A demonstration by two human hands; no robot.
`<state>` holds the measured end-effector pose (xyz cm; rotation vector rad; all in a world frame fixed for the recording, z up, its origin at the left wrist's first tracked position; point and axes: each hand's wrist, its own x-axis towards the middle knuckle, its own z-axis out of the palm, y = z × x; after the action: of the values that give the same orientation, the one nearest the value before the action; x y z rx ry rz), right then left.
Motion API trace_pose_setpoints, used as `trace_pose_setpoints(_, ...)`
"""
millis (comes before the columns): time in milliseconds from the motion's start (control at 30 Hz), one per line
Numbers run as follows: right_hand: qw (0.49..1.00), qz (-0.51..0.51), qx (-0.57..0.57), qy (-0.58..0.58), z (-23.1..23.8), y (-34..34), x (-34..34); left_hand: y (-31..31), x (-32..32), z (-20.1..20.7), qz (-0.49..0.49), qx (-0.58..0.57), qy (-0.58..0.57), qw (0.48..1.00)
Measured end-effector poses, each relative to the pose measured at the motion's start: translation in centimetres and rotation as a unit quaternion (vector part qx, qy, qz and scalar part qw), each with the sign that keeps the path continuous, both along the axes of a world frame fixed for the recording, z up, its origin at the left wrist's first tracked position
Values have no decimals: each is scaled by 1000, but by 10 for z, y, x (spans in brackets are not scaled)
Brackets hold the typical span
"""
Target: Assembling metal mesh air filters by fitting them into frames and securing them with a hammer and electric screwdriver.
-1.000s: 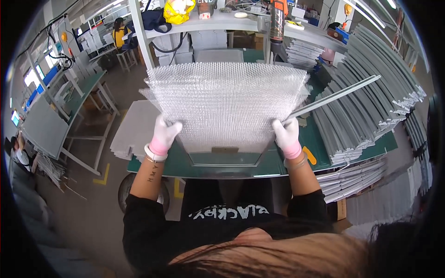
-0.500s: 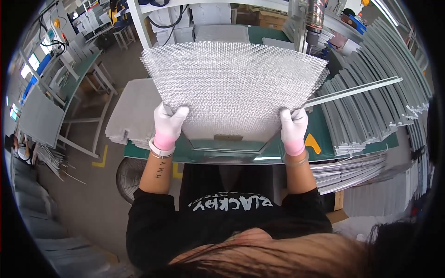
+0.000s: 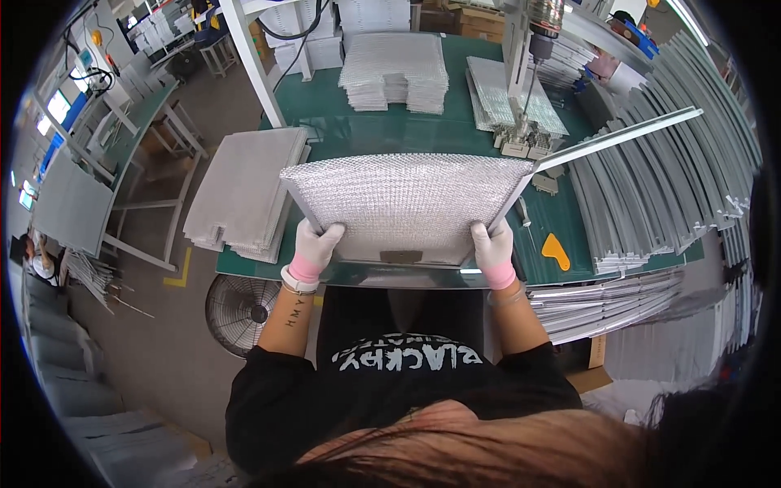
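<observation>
A silvery metal mesh panel (image 3: pixel 407 199) is held up in front of me, its upper edge tilted away and its lower part by the table's front edge. My left hand (image 3: pixel 317 246), in a white glove with a pink cuff, grips the panel's left side, thumb on the mesh. On the right side my right hand (image 3: pixel 493 248), gloved the same way, pinches it likewise. Thin metal channels run along the panel's sides. From the far right corner a long metal strip (image 3: pixel 622 138) sticks out to the right. A dark small plate (image 3: pixel 401 257) shows at the panel's lower edge.
A yellow scraper-like tool (image 3: pixel 556 251) lies on the green table (image 3: pixel 358 134), right of my right hand. Beyond it stands a power driver (image 3: pixel 543 32) above a metal fixture (image 3: pixel 525 140). Mesh stacks (image 3: pixel 244 183) sit left, metal strips (image 3: pixel 651 163) right. A floor fan (image 3: pixel 236 313) is below.
Both hands have come lower and nearer to me with the mesh panel, and its upper edge has dropped. The fixture and the mesh stacks behind it have come into sight.
</observation>
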<state>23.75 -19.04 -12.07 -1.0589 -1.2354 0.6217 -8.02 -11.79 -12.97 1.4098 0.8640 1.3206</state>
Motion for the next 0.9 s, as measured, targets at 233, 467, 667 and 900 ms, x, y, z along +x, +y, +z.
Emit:
trace_pose_setpoints(233,969,191,-141,65,-35,-6,11,0,-6,-52,-99,-70,-38,992)
trace_pose_setpoints(467,937,257,-234,40,-53,1,28,13,-22,-45,-248,-172,91,949)
trace_pose_setpoints(667,931,262,-244,68,-53,1,27,17,-26,-58,-262,-187,83,943)
trace_pose_setpoints(900,946,285,-156,15,2,1,39,27,-44,5,-234,0,59,970)
